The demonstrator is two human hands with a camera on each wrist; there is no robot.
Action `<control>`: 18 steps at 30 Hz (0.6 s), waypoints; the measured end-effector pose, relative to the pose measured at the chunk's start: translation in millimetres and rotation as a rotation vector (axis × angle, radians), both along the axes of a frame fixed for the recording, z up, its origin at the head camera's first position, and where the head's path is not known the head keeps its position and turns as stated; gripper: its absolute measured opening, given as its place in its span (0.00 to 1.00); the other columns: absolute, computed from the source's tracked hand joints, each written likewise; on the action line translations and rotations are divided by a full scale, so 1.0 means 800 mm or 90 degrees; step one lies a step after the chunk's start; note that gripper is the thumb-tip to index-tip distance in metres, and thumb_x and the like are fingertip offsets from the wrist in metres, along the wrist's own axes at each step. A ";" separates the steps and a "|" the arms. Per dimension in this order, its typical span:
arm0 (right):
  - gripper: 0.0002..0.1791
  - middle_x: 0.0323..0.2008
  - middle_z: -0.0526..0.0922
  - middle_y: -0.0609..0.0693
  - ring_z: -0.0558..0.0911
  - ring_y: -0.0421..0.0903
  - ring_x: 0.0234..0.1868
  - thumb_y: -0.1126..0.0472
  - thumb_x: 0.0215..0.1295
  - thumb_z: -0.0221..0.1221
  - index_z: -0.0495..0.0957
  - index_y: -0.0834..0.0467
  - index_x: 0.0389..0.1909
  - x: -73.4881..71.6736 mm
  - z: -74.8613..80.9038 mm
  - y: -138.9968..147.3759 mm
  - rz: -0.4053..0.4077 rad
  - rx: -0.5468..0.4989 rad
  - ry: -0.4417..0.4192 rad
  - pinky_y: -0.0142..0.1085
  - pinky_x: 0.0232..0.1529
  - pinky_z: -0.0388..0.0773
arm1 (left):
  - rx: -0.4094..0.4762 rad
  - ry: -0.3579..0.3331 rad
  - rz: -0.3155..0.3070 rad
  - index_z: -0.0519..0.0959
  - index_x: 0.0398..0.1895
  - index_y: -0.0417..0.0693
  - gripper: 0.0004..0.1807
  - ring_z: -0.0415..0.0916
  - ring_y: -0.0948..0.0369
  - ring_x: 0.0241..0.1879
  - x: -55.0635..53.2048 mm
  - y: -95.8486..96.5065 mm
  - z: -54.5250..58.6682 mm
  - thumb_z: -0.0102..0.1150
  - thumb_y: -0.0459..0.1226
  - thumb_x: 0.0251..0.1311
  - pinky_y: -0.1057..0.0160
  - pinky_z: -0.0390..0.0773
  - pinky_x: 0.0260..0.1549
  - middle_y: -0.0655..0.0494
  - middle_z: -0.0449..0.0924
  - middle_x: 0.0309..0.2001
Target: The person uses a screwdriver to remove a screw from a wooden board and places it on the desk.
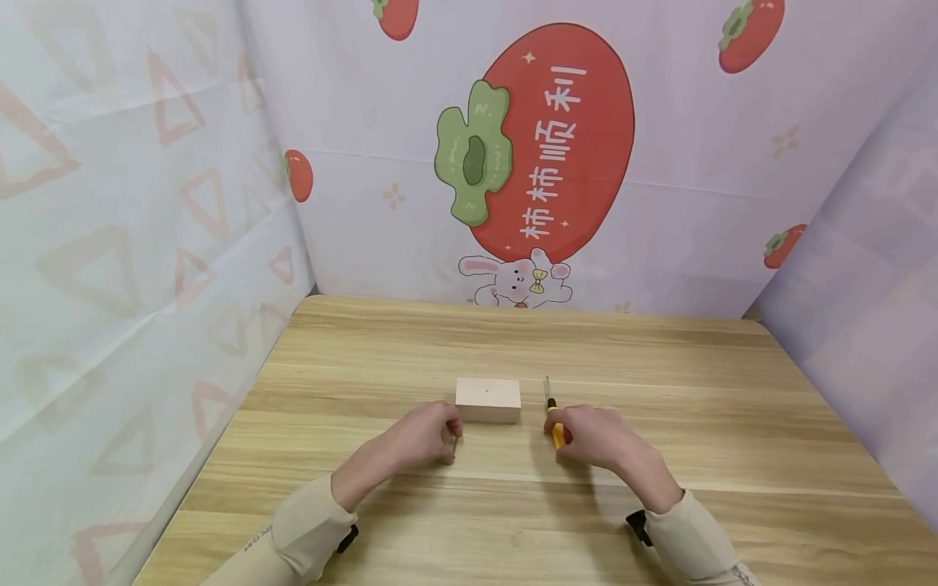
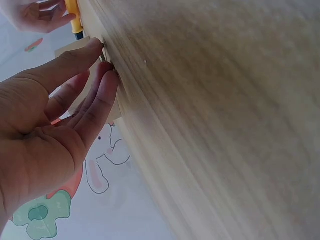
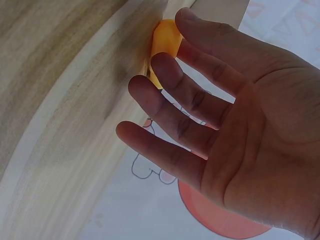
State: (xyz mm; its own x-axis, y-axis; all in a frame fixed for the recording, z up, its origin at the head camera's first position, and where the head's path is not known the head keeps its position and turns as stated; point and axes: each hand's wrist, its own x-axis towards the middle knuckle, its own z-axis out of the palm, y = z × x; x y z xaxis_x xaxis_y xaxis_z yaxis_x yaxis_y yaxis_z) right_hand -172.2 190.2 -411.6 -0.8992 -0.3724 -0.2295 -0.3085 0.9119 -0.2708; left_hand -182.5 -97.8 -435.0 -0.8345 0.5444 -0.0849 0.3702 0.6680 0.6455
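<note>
A pale wooden block (image 1: 488,393) with a small dark hole in its top lies on the table. Just in front of its left end, my left hand (image 1: 423,435) pinches a thin screw (image 1: 455,446) low over the tabletop. In the left wrist view the screw (image 2: 103,57) shows between thumb and fingertips. To the right of the block lies a screwdriver with a yellow handle (image 1: 558,435) and a metal shaft that points away from me. My right hand (image 1: 597,435) has thumb and forefinger at that handle; in the right wrist view the other fingers (image 3: 160,150) are spread loosely.
The wood-grain table (image 1: 484,521) ends at a printed cloth backdrop (image 1: 359,236) at the back. Cloth also hangs on the left side (image 1: 110,325) and the right side (image 1: 879,268).
</note>
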 end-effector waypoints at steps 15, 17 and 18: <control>0.13 0.27 0.77 0.43 0.72 0.39 0.26 0.58 0.61 0.66 0.82 0.55 0.47 -0.014 0.019 0.020 0.021 -0.059 0.057 0.34 0.27 0.69 | -0.041 0.091 0.050 0.83 0.39 0.49 0.12 0.79 0.61 0.37 -0.031 -0.030 0.020 0.71 0.43 0.56 0.59 0.80 0.37 0.57 0.83 0.38; 0.14 0.31 0.79 0.46 0.75 0.41 0.28 0.56 0.62 0.66 0.82 0.56 0.48 -0.018 0.022 0.023 0.019 -0.064 0.099 0.35 0.27 0.70 | -0.066 0.168 0.067 0.83 0.44 0.50 0.16 0.81 0.57 0.41 -0.039 -0.037 0.024 0.71 0.47 0.56 0.56 0.81 0.41 0.56 0.84 0.42; 0.15 0.33 0.81 0.47 0.76 0.43 0.30 0.55 0.63 0.66 0.82 0.55 0.48 -0.020 0.022 0.024 0.015 -0.065 0.125 0.36 0.27 0.72 | -0.077 0.212 0.072 0.83 0.46 0.50 0.19 0.81 0.55 0.43 -0.044 -0.040 0.025 0.71 0.48 0.55 0.54 0.81 0.44 0.55 0.84 0.45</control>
